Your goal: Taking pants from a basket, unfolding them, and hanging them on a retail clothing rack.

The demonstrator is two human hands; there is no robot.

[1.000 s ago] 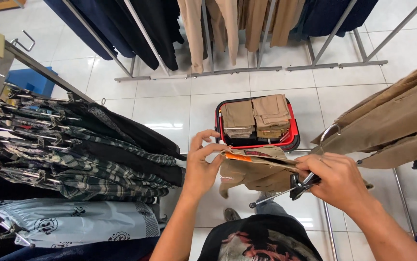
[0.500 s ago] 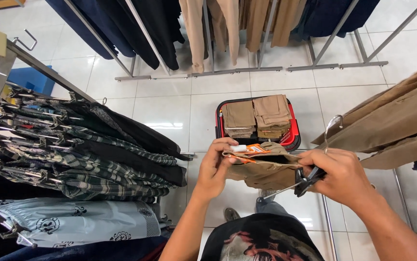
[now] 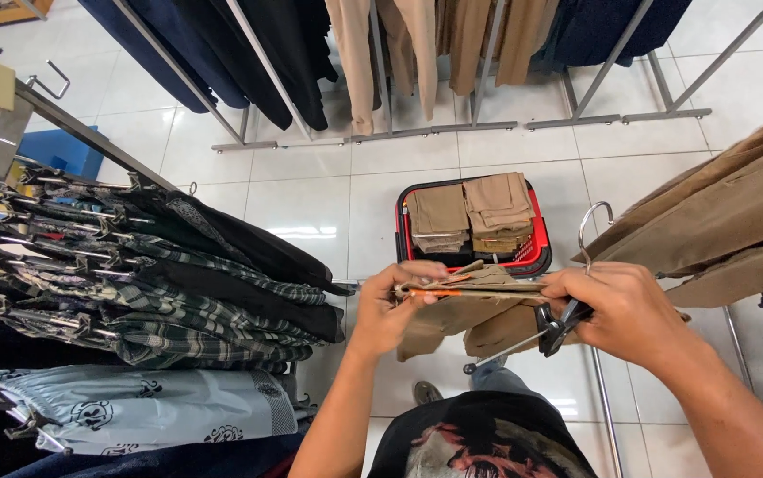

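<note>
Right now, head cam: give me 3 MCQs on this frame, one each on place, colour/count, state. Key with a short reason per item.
1. Where does the red basket sit?
A. On the white floor tiles, ahead of the hands
B. Hung on the left rack
C. On a table

2. How many stacks of folded tan trousers lie in the basket?
A. One
B. Two
C. Four

3. What is the right hand doing?
A. Hanging empty
B. Reaching into the basket
C. Gripping a clip hanger at one end of the tan trousers held up

Key:
1 A, the basket stands on the tiles beyond the held garment.
2 B, two stacks lie side by side in it.
3 C, its fingers close round the black clip, while the left hand pinches the waistband's other end.
</note>
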